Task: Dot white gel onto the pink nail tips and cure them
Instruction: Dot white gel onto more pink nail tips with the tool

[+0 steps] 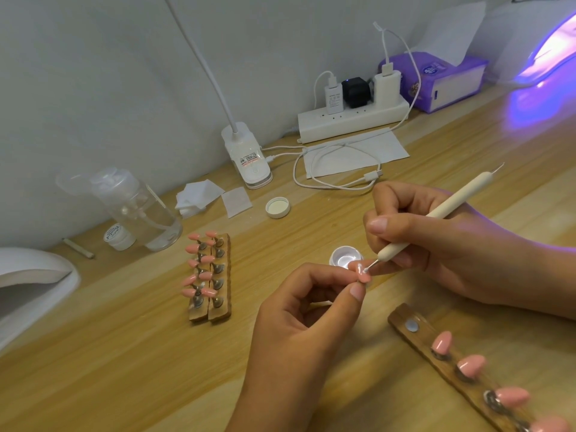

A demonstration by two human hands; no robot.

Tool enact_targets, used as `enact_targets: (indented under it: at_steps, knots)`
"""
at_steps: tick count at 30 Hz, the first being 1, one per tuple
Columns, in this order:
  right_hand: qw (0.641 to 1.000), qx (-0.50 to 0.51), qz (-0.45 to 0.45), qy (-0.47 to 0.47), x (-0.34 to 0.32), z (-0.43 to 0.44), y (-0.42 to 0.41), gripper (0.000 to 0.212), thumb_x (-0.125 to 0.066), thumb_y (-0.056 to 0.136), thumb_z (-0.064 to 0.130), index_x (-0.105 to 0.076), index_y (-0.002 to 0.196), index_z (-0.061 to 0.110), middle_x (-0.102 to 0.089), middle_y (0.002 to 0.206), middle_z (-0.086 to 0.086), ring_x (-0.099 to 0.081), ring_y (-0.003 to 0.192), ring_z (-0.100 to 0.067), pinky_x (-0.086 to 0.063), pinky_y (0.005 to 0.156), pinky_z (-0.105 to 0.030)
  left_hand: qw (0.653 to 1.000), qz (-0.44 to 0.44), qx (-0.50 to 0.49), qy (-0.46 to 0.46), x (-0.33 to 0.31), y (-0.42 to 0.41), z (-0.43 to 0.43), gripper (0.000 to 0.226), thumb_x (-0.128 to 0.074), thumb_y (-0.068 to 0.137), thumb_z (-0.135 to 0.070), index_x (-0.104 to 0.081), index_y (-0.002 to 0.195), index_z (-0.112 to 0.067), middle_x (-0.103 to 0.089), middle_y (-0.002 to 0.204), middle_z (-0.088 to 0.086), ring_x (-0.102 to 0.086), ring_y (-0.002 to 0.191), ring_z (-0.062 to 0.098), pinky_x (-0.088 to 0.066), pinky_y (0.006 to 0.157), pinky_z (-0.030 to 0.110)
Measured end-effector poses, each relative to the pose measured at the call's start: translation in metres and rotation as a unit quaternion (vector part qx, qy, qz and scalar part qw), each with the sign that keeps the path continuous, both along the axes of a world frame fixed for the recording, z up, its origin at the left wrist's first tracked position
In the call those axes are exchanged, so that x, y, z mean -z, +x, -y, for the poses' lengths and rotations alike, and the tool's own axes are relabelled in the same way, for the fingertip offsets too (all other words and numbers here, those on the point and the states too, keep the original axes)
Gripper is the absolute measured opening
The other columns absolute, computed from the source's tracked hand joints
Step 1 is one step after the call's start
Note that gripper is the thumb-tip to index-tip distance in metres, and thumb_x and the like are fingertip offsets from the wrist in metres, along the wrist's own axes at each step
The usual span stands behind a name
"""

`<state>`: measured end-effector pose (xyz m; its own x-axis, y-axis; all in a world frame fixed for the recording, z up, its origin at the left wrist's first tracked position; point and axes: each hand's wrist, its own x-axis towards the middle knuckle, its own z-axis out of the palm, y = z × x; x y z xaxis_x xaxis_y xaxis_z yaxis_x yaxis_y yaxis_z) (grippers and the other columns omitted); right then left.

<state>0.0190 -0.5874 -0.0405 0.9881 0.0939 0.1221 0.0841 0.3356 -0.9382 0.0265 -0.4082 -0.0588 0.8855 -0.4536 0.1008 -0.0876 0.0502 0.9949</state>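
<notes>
Left hand [299,319] fingers [357,289] pinching a pink nail tip [364,276] above the tabletop [124,353], right hand [436,244] fingers [378,226] pinching the dotting pen [436,213] against it: dotting step in hand, next needing a gentle lift.

On the bench [124,353], left of centre: two racks of nail tips [209,277] side by side. Right of them, open gel pot [346,256]; behind it, a lid [278,207]. Near right, third rack [419,338]. Along the back wall, left to right: pump bottle [140,213], lamp clip [249,157], power strip [352,120], tissue pack [442,82].
</notes>
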Motion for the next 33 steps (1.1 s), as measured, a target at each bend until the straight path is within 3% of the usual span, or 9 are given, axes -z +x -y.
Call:
enact_targets:
  at_steps: [2,6,9,12,14,18,21,25,33]
  knots:
    - [1.000,-0.012,0.011,0.002,0.002,0.002,0.001,0.026,-0.067,0.079,0.011,-0.051,0.060,0.018,-0.052,0.055,0.005,-0.053,0.049,-0.004,-0.055,0.061,-0.023,1.000,0.000,-0.002,-0.001,0.001,0.000,0.000,0.013,-0.072,0.064,-0.038,-0.074,0.073,-0.029,-0.073,0.079,-0.005,-0.060,0.071,0.002,-0.048,0.066,0.014]
    - [0.998,0.001,0.062,0.011,0.006,0.008,0.007,0.024,-0.073,0.081,0.037,-0.060,0.071,0.020,-0.051,0.066,0.004,-0.048,0.054,-0.004,-0.057,0.078,-0.033,1.000,-0.010,-0.004,-0.014,0.002,0.003,0.001,0.017,-0.073,0.060,-0.038,-0.075,0.073,-0.027,-0.071,0.075,-0.004,-0.058,0.066,0.003,-0.047,0.061,0.013]
    - [0.989,0.068,0.085,-0.104,0.007,0.017,0.013,0.023,-0.076,0.077,0.047,-0.068,0.078,0.026,-0.062,0.078,0.006,-0.063,0.073,-0.007,-0.055,0.089,-0.035,0.999,-0.018,-0.013,-0.024,0.002,0.005,0.000,0.020,-0.074,0.059,-0.038,-0.076,0.075,-0.026,-0.071,0.077,-0.005,-0.060,0.067,0.004,-0.048,0.063,0.013]
    - [0.962,0.112,0.104,-0.228,0.010,0.023,0.018,0.014,-0.071,0.080,0.035,-0.075,0.094,0.034,-0.072,0.099,0.012,-0.067,0.095,-0.003,-0.051,0.080,-0.015,0.996,-0.046,-0.036,-0.060,0.004,0.007,-0.001,0.021,-0.075,0.059,-0.037,-0.076,0.076,-0.025,-0.071,0.080,-0.005,-0.062,0.070,0.004,-0.051,0.064,0.016]
    - [0.954,0.109,0.122,-0.250,0.013,0.021,0.018,0.014,-0.069,0.082,0.033,-0.075,0.095,0.032,-0.073,0.098,0.012,-0.067,0.092,-0.001,-0.048,0.076,-0.009,0.994,-0.060,-0.046,-0.080,0.004,0.009,-0.001,0.021,-0.076,0.058,-0.036,-0.076,0.076,-0.025,-0.070,0.077,-0.007,-0.062,0.070,0.004,-0.051,0.063,0.017]
    - [0.939,0.100,0.154,-0.289,0.017,0.018,0.016,0.010,-0.066,0.088,0.025,-0.067,0.098,0.026,-0.067,0.090,0.010,-0.064,0.086,-0.008,-0.047,0.074,-0.012,0.992,-0.065,-0.053,-0.094,0.004,0.009,-0.001,0.020,-0.076,0.059,-0.035,-0.075,0.076,-0.026,-0.069,0.075,-0.008,-0.063,0.070,0.005,-0.051,0.063,0.017]
    - [0.929,0.092,0.160,-0.320,0.018,0.016,0.015,0.015,-0.061,0.089,0.036,-0.065,0.095,0.023,-0.063,0.084,0.010,-0.059,0.077,-0.009,-0.047,0.071,-0.015,0.990,-0.069,-0.064,-0.106,0.004,0.009,-0.001,0.019,-0.076,0.058,-0.034,-0.075,0.076,-0.026,-0.070,0.076,-0.008,-0.064,0.070,0.003,-0.051,0.062,0.016]
    - [0.916,0.078,0.162,-0.358,0.018,0.015,0.015,0.016,-0.058,0.089,0.042,-0.062,0.091,0.026,-0.061,0.079,0.009,-0.055,0.072,-0.010,-0.045,0.068,-0.016,0.986,-0.084,-0.083,-0.120,0.004,0.011,-0.002,0.019,-0.077,0.056,-0.034,-0.074,0.073,-0.027,-0.070,0.077,-0.009,-0.065,0.072,0.002,-0.052,0.060,0.017]
    - [0.898,0.048,0.184,-0.397,0.020,0.015,0.015,0.002,-0.059,0.090,0.029,-0.061,0.089,0.029,-0.060,0.081,0.005,-0.052,0.071,-0.015,-0.043,0.066,-0.017,0.986,-0.089,-0.081,-0.119,0.003,0.009,-0.001,0.018,-0.077,0.055,-0.032,-0.074,0.072,-0.026,-0.071,0.077,-0.008,-0.065,0.071,0.002,-0.051,0.060,0.016]
